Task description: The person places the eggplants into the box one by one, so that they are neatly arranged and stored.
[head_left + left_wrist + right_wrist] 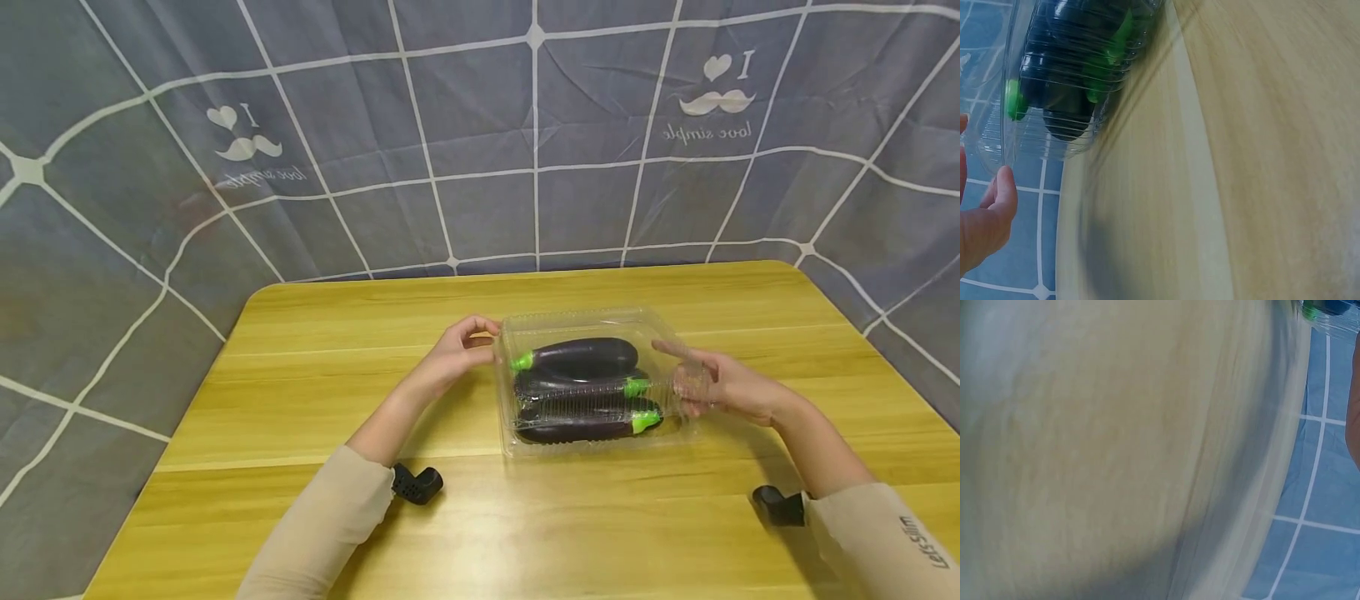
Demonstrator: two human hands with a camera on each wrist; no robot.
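A clear plastic clamshell container (pixel 517 329) with several dark purple eggplants (pixel 585 357) inside is near the middle of the table. The eggplants have bright green stem ends. My left hand (pixel 457 350) pinches the container's left edge; in the left wrist view, the thumb (pixel 1005 197) touches the corner of the rim. At the right end, my right hand (pixel 723 383) grips the container, with some fingers seen through the plastic. Only a sliver of the right hand (pixel 1354 406) shows in the right wrist view. Whether the lid is fully closed I cannot tell.
The light wooden table (pixel 337 350) has rounded far corners. Behind and beside it hangs a grey-blue curtain (pixel 480 125) with white grid lines. Black wrist-camera mounts (pixel 417 485) stick out at both beige sleeves (pixel 322 521).
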